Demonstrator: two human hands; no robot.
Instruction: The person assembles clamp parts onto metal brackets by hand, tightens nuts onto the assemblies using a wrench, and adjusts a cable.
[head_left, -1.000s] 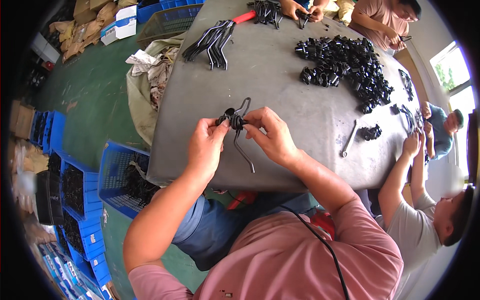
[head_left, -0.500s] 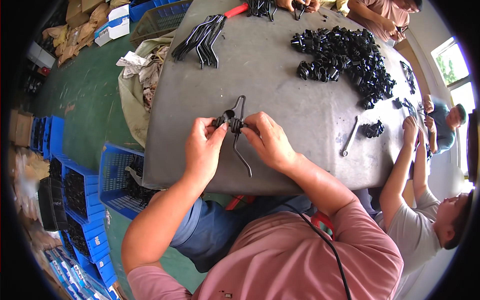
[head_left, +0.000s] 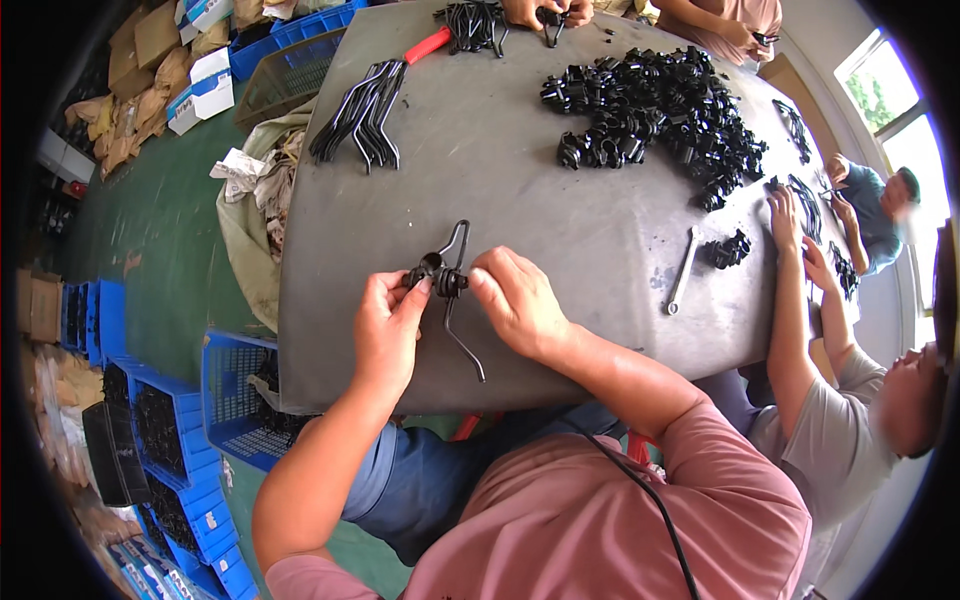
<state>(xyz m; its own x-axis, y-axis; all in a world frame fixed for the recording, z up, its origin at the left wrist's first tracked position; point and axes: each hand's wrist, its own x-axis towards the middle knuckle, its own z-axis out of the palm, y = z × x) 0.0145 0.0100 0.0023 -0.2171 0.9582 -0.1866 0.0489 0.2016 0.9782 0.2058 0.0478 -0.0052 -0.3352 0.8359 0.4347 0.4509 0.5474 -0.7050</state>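
Grey worktable, near edge curving just below both hands; bare surface lies open between the hands and the pile of black plastic parts beyond. Bundle of bent wires near the left edge; wrench to the right. Left hand and right hand each pinch the black wire-and-clip assembly close to the near edge.

The single head view looked steeply down from the person's head, close above the grey table. It faced forward across the tabletop. No second view shared the scene.
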